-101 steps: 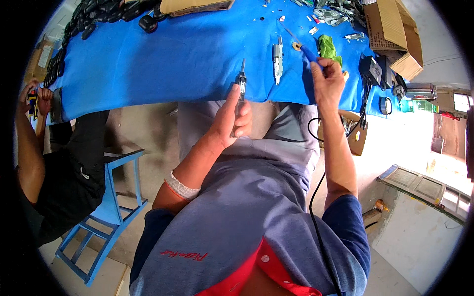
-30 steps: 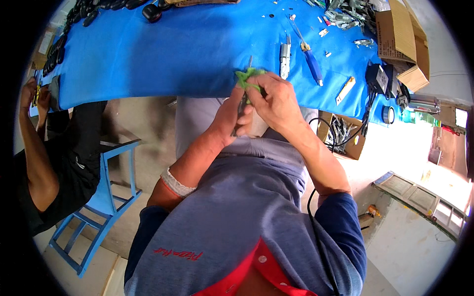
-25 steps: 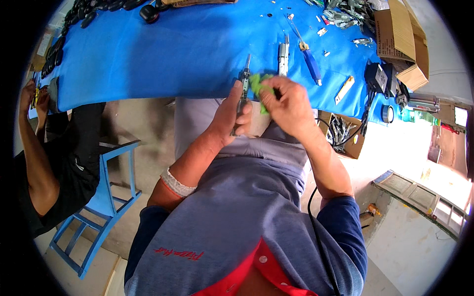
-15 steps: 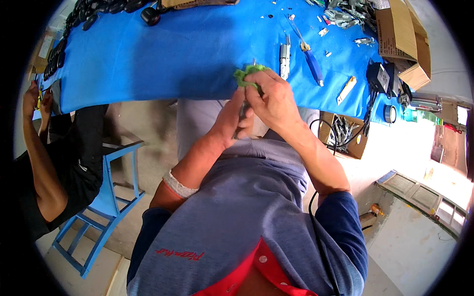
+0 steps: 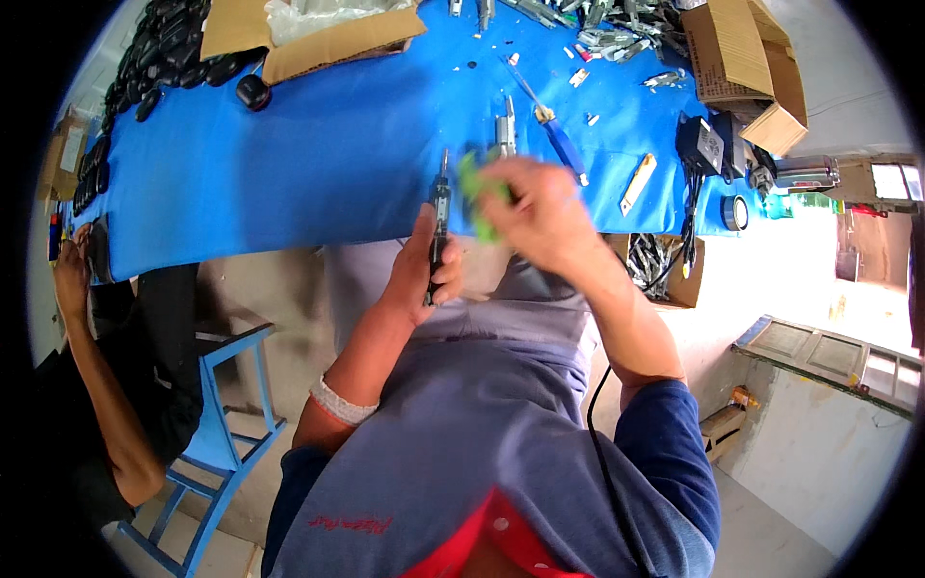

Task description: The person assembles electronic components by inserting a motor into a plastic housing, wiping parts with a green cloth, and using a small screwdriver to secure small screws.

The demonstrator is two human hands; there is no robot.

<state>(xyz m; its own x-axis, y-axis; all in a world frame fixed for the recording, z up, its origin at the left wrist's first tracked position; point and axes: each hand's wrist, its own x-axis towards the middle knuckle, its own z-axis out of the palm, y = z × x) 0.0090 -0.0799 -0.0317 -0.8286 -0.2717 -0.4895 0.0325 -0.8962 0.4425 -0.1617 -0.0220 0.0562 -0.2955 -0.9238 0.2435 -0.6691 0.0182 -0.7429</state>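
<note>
My left hand (image 5: 412,275) is closed around a slim black and grey device (image 5: 441,210) with a thin metal tip. The device stands nearly upright at the near edge of the blue-covered table. Just to its right, my right hand (image 5: 549,214) grips a bright green cloth (image 5: 474,183), blurred by motion. Cloth and device are apart. Beyond the right hand lies a grey slim part (image 5: 507,130), its lower end hidden by the hand. A blue-handled screwdriver (image 5: 562,144) rests to the right of that part.
Many black rounded pieces (image 5: 164,58) crowd the far left, beside an open cardboard box (image 5: 337,43). Grey parts (image 5: 617,40) lie heaped at the back right near another carton (image 5: 737,58). Black power adapters (image 5: 700,144) sit at the right. A co-worker's arm (image 5: 106,395) is at left.
My right hand has drawn the green cloth off the device, which was wrapped at its upper end before. My left hand has shifted slightly left with the device. The view has tilted toward the table's far side.
</note>
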